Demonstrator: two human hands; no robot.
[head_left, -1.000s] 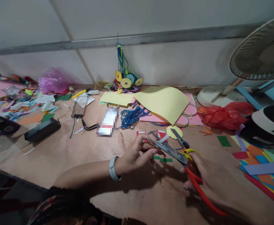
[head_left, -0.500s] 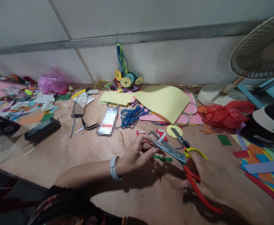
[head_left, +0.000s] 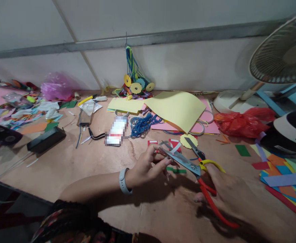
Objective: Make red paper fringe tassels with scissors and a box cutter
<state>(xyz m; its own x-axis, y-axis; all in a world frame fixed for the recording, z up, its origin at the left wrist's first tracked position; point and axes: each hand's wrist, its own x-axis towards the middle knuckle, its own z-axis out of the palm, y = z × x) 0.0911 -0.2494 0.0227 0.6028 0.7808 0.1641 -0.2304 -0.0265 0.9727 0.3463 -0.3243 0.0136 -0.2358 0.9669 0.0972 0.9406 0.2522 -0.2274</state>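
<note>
My right hand [head_left: 229, 194] grips the red handles of a pair of scissors [head_left: 188, 163], whose steel blades point left and up over the table. My left hand [head_left: 148, 167], with a pale band on the wrist, pinches a small pale paper strip [head_left: 174, 147] held at the blades. A second pair of scissors with a yellow handle [head_left: 201, 157] lies just behind, beside a yellow scalloped paper disc [head_left: 187, 141]. Small red and green paper bits [head_left: 175, 170] lie under the hands.
Yellow and pink paper sheets [head_left: 178, 108] and a blue cord bundle [head_left: 141, 125] lie behind. A red plastic bag [head_left: 239, 123], a fan [head_left: 279, 57] and coloured paper strips [head_left: 285, 175] are on the right. A black box [head_left: 46, 139], a phone [head_left: 87, 113] and scraps are on the left.
The hands and scissors have barely shifted; the scissors' red handles sit slightly lower and the view has tilted a little.
</note>
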